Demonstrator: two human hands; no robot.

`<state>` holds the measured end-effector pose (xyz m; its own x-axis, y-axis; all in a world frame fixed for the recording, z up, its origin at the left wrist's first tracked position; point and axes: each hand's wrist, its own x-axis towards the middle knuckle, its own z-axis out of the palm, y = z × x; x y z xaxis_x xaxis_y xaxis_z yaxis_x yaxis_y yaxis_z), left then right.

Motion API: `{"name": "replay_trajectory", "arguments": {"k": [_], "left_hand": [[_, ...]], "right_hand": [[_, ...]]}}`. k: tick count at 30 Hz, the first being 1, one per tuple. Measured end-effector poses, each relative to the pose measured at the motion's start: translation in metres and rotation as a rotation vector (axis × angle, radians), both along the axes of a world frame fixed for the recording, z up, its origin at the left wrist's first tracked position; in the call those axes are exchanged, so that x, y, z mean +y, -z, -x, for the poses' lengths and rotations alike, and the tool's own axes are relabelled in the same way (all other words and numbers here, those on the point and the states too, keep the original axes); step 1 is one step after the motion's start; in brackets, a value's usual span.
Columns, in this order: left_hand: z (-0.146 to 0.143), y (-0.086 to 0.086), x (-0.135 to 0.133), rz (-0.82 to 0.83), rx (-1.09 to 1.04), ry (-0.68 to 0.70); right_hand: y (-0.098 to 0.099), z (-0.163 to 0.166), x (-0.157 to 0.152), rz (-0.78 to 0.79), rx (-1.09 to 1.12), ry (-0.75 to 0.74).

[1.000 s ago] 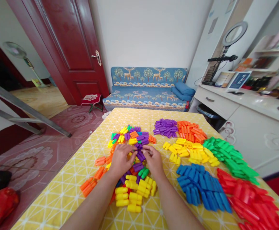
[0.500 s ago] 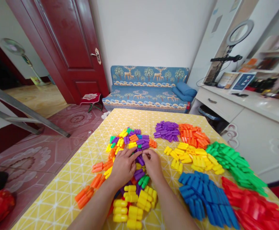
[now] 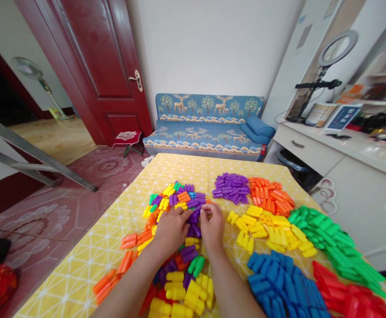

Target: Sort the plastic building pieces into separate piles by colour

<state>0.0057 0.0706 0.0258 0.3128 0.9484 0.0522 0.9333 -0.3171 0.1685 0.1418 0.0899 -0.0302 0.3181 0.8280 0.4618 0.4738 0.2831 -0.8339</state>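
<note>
A pile of mixed plastic bullet-shaped building blocks (image 3: 189, 254) in purple, yellow, orange, green and red lies in front of me. My left hand (image 3: 172, 229) rests over it with fingers stretched to the right, their tips by some purple blocks (image 3: 194, 217). Close on the right of those blocks, my right hand (image 3: 212, 224) has thumb and forefinger pinched together. Whatever is between them is too small or hidden to make out. Yellow blocks (image 3: 196, 297) lie joined in groups below my wrists, and orange blocks (image 3: 106, 282) sit left of my left forearm.
Sorted piles of purple (image 3: 231, 187), orange (image 3: 270, 194), yellow (image 3: 275, 232), green (image 3: 332, 243), blue (image 3: 284, 282) and red blocks (image 3: 352, 293) cover the table's right side. Beyond the yellow tablecloth (image 3: 186, 165) stands a blue sofa (image 3: 206, 128). A white cabinet (image 3: 361, 190) is at right.
My right hand has moved slightly right, widening the gap between the hands. The fingers of my left hand are drawn closer together. The camera view has shifted a little.
</note>
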Motion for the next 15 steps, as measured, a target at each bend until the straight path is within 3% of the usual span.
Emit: {"name": "replay_trajectory", "arguments": {"k": [3, 5, 9, 15], "left_hand": [[-0.007, -0.007, 0.008, 0.059, 0.086, -0.025], [-0.011, -0.010, 0.010, 0.071, 0.094, -0.026], [-0.011, -0.007, 0.013, 0.036, 0.035, 0.061], [-0.003, 0.003, 0.020, 0.034, -0.203, 0.063]], "right_hand": [[-0.005, -0.007, 0.000, -0.072, -0.160, 0.147], [-0.005, -0.009, 0.000, -0.033, -0.261, 0.206], [0.001, -0.010, 0.002, 0.096, -0.388, 0.151], [0.002, -0.012, 0.003, 0.112, -0.332, 0.091]]}}
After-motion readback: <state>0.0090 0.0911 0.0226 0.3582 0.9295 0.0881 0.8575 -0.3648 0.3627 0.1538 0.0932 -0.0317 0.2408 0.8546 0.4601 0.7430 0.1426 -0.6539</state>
